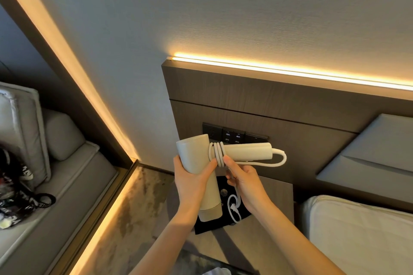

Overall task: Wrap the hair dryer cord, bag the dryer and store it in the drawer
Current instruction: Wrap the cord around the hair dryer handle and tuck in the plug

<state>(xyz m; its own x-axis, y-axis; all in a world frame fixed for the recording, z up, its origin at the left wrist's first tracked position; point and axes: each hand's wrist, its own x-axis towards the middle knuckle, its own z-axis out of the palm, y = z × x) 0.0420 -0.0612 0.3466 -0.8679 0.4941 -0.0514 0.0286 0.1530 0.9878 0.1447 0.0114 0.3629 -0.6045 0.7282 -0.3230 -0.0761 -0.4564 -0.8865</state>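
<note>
Overhead, a plain wall [201,6] is filling most of the frame, with a dark wood headboard panel [279,105] glowing under one light strip [290,71] and a second strip [67,56] running down the wall at left; a grey sofa [55,163] is sitting at left, and one white bed [357,230] is lying at right beneath one padded panel [368,152]. Below the hands, a bedside tabletop [257,236] is carrying one black bag [207,227], lying flat and waiting. Held above it, one cream hair dryer [194,154] is being gripped around its barrel by the left hand [192,176], fingers curled about the body, handle pointing right. One white cord [218,154] is showing three turns wound around the handle near the barrel, with a loop standing out past the handle's end. The right hand [241,178] is pinching the cord just beside those turns, its thumb pressing on them, while the slack is dangling beneath and ending in one plug [233,207] hanging over the bag. Judging from this, the wrapping is partly done, and the risk lies in the free tail: should the pinch loosen, the three turns could spring open and slide along the smooth handle, and the swinging plug could snag on the bag. One switch panel [234,135] is sitting on the headboard behind.
</note>
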